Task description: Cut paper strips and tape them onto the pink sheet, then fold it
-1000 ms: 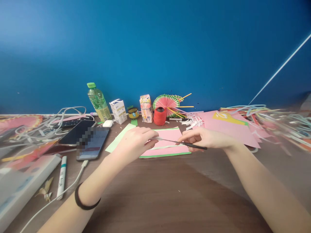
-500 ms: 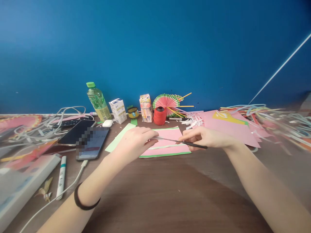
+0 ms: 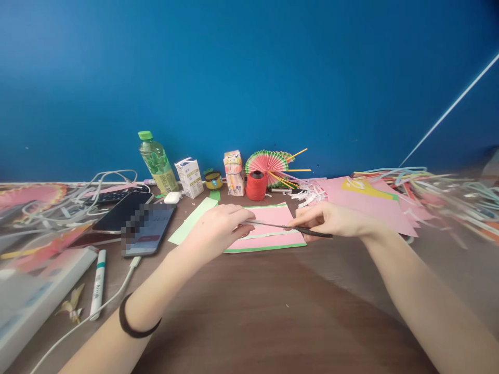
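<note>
My right hand (image 3: 322, 218) is closed round the black handle of a pair of scissors (image 3: 314, 232), which I see edge-on. The thin blades point left toward my left hand (image 3: 224, 223). Thumb and fingers of that hand are pinched together at the blade tips; what lies between them is too thin to make out. Beneath both hands, pink paper with green edges (image 3: 273, 241) lies on the table, partly covered by them. A pale green paper (image 3: 191, 223) sticks out behind my left hand.
Along the blue wall stand a green-capped bottle (image 3: 158, 163), a white carton (image 3: 189, 178), a red thread spool (image 3: 256, 187) and a pleated paper fan (image 3: 268, 163). Phones (image 3: 150, 234), a marker (image 3: 99, 285) and cables lie left. Pink sheets (image 3: 366, 210) and paper strips (image 3: 460, 197) lie right.
Almost nothing differs. The scissors and my right hand have shifted very slightly, and both hands keep the same grip.
</note>
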`<state>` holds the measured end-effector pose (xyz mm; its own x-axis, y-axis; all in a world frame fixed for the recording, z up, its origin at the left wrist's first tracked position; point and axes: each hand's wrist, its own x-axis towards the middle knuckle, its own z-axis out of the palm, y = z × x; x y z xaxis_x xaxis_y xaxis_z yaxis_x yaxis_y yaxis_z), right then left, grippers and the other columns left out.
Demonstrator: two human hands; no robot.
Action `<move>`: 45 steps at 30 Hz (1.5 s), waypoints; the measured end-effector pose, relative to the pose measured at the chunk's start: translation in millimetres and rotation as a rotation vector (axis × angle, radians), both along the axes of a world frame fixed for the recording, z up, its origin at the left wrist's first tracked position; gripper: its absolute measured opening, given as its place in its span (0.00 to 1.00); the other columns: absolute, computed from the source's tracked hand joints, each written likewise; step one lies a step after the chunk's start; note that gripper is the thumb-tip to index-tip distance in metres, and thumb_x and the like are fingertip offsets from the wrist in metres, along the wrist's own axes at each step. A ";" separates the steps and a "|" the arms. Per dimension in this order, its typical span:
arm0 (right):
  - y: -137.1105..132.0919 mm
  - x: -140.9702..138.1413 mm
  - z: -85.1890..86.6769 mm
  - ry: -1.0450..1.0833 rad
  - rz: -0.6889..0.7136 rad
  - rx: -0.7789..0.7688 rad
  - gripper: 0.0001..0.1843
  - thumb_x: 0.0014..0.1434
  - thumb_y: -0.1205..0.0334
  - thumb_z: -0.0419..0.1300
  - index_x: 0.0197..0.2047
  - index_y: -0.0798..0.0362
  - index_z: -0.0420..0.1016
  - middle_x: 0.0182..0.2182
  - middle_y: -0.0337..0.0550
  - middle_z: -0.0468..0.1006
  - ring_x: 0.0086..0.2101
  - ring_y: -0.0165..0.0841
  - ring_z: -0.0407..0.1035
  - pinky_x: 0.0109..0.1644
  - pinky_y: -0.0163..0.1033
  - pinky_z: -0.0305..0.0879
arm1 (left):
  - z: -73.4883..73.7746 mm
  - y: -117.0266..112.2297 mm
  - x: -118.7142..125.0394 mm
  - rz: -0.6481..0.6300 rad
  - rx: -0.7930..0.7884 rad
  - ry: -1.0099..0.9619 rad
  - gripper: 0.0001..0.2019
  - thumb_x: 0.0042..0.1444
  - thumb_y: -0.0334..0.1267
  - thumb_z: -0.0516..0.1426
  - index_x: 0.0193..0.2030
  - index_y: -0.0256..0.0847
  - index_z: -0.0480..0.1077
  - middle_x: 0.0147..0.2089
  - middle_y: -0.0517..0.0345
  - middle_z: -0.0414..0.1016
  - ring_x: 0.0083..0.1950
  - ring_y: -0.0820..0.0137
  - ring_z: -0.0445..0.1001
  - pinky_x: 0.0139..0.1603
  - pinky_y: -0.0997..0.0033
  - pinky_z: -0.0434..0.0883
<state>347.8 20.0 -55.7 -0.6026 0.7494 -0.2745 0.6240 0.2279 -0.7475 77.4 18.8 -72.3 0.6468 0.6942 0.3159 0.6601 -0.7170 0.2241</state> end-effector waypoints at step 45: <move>31.2 43.5 -47.7 -1.005 -0.436 0.351 0.18 0.52 0.60 0.54 0.47 0.55 0.68 0.46 0.52 0.68 0.46 0.45 0.63 0.41 0.43 0.60 | -17.9 5.1 13.0 0.102 -1.428 -1.176 0.08 0.46 0.30 0.59 0.35 0.32 0.70 0.31 0.53 0.72 0.33 0.74 0.71 0.37 0.73 0.67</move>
<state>391.3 51.1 -103.4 0.0999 0.9706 -0.2190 0.9792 -0.0568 0.1946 90.4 23.9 -90.2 0.4985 0.8230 -0.2725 -0.2413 0.4336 0.8682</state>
